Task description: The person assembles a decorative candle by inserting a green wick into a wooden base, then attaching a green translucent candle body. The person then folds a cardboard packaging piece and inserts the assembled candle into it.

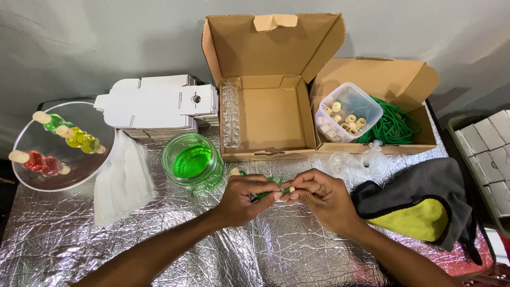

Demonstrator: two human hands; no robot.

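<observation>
Crinkled silver foil covers the bench (159,244), and the widest bare stretch lies along its near edge, on both sides of the forearms. At the middle, the left hand (241,199) and right hand (321,196) meet just in front of the open boxes. The left fingers (265,186) are pressed together around a thin green cord (265,195); the right fingers (297,188) pinch a small cream bead (291,189) at the cord's end.

Just left of the hands stands a clear jar (192,159) holding bright green liquid. Further left, near the bench's left edge, a clear bowl (79,170) carries strings of green, yellow and red translucent pieces with cream ends. A folded white cloth (122,183) lies between bowl and jar.

Behind the hands, an open cardboard box (271,114) with its lid raised holds a clear ridged tube (230,114) along its left wall. Beside it, to the right, a second cardboard box (382,79) holds a clear plastic tub (348,111) of cream beads and a coil of green cord (396,125). A stack of flat white box blanks (159,106) sits behind the jar. A grey and yellow cloth (425,204) crowds the right side, and a tray of grey boxes (491,159) lines the right edge. Small clear pieces (361,162) lie in front of the second box.
</observation>
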